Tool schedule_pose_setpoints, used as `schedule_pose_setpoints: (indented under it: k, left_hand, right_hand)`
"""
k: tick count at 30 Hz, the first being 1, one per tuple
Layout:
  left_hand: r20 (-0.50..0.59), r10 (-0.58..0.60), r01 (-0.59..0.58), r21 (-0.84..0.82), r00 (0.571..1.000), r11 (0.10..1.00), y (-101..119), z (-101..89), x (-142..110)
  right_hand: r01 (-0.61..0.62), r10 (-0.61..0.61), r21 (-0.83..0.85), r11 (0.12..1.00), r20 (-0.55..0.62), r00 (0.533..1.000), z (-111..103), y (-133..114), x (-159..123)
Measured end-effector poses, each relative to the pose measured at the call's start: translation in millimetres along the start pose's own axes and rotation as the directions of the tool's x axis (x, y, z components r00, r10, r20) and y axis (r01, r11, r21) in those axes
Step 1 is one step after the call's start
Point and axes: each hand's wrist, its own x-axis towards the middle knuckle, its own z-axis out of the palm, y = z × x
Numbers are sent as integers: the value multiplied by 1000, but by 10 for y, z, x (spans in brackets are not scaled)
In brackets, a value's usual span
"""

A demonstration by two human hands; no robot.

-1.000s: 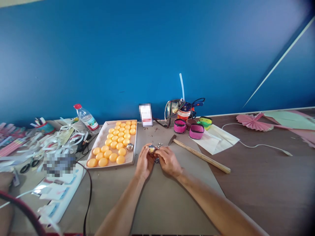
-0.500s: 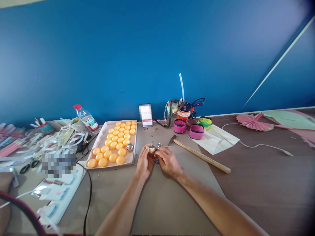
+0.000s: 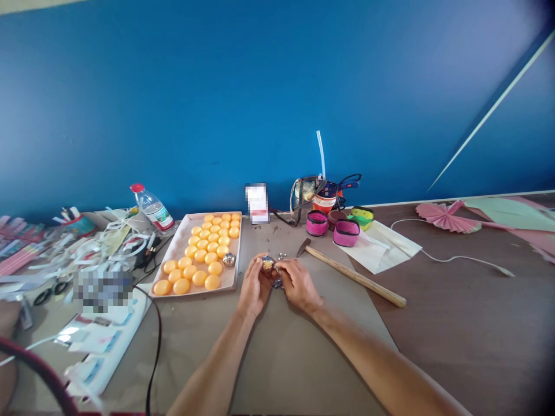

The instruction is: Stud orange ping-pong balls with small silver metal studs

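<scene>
My left hand [image 3: 254,287] and my right hand [image 3: 298,283] meet over the brown table mat, fingers curled together round a small shiny ball-shaped piece [image 3: 267,264] with silver and yellow on it. A few small silver beads [image 3: 281,255] lie just beyond my fingertips. To the left, a shallow tray [image 3: 173,252] carries several orange half-spheres [image 3: 203,254], and one silver ball [image 3: 229,259] rests in it near my left hand. A wooden-handled hammer [image 3: 353,275] lies just right of my right hand.
Pink and green tape-like rolls [image 3: 346,231] and a tool cup [image 3: 324,196] stand at the back. A water bottle [image 3: 152,209], paper strips, scissors [image 3: 51,292] and a black cable [image 3: 155,341] crowd the left. White paper [image 3: 381,245], a white cord and pink paper fans [image 3: 446,214] lie right.
</scene>
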Motion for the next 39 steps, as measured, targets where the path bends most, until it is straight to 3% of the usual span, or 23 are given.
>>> schedule_pose_setpoints:
  k: [3,8,13,21,34,39]
  left_hand:
    - [1,-4,4,-9,1000,1000,6,3,-1]
    - [23,-12,13,-38,1000,999,12,0,-4]
    - [27,-32,32,-2,999,999,20,9,-13]
    - [4,-19,19,12,1000,1000,2,15,-25]
    - [5,1,-1,31,1000,1000,-39,-2,-19]
    - [6,12,-12,48,1000,999,-34,12,-25]
  right_hand:
    - [-143,153,188,972,-41,987,6,16,24]
    - [-265,300,388,882,-31,953,-20,6,90]
    - [-443,481,506,740,62,875,-14,-9,112]
    - [-358,369,430,829,60,927,-13,-4,126]
    - [-423,423,426,800,100,901,17,-27,131]
    - [-487,487,473,734,133,863,41,4,116]
